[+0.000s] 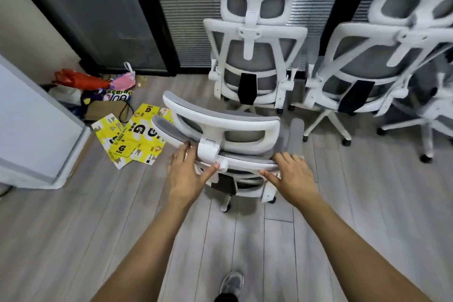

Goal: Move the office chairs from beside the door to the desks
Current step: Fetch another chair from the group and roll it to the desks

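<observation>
Office chair (270, 130), nearest of the group, standing on the plank floor (98, 216) with its back to the viewer — white moulded plastic frame, grey mesh infill, curved headrest on a white bracket, padded grey armrests, dark lumbar block low on the back, white base on castors. Left hand (186, 174): laid over the top rail of the backrest left of the bracket, fingers reaching to the far side, thumb pressed on the near edge, holding the rail. Right hand (291, 174): fingers curled over the same rail at its right end, thumb beneath, gripping it. Directly beyond the office chair: second chair (255, 56) of the same pattern, back also turned, close against a glass partition (191, 19) with ribbed horizontal blinds and black posts. Beyond and to the right: third chair (362, 61), alike, just beside the second; a fourth chair (431, 110) shows only in part, blurred. These block the way ahead. Left of the office chair, on the floor: flattened yellow cartons (132, 137), printed and overlapping, near its left armrest. Farther left lies a heap of bags (107, 91) — red, pink, brown paper with dark cord handles. Far left: white flat-sided cabinet (29, 117) with a grey edge. Nearer the viewer than the office chair: one grey shoe (231, 282).
</observation>
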### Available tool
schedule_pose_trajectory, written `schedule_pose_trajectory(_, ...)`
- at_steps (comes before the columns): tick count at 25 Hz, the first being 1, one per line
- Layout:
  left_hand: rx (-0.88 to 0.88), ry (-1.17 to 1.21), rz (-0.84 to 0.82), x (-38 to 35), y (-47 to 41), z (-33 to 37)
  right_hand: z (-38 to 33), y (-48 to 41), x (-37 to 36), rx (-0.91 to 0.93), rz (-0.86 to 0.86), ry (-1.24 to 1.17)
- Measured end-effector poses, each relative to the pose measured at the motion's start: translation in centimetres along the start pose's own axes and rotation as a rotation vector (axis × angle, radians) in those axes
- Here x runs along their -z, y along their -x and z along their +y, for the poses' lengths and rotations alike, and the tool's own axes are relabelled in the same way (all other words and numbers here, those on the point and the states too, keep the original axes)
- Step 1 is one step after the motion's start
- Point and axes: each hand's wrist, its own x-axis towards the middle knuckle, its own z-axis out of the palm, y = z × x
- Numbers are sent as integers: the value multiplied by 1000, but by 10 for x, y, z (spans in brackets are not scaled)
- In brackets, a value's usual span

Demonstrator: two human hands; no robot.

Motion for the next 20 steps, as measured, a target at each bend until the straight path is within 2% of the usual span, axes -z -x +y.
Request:
schedule_pose_trajectory(3, -151, 0, -37, -14, 20, 21, 37, 34, 7, -36, 87, 43)
schedule_pose_trajectory(6, -364, -15, -92, -22, 20, 40, 79, 76, 17, -122, 92, 74)
schedule_pose_trajectory(10, -472, -43, -139, -41, 32, 90, 124, 146, 29, -244, 128, 38)
schedule_pose_trajectory(15, -639, -35, -206, -84, 66, 172, 177, 242, 46, -442, 227, 19)
schedule_pose_trajectory(20, -801, -13, -347, -133, 96, 284, 241, 338, 65, -617, 326, -2)
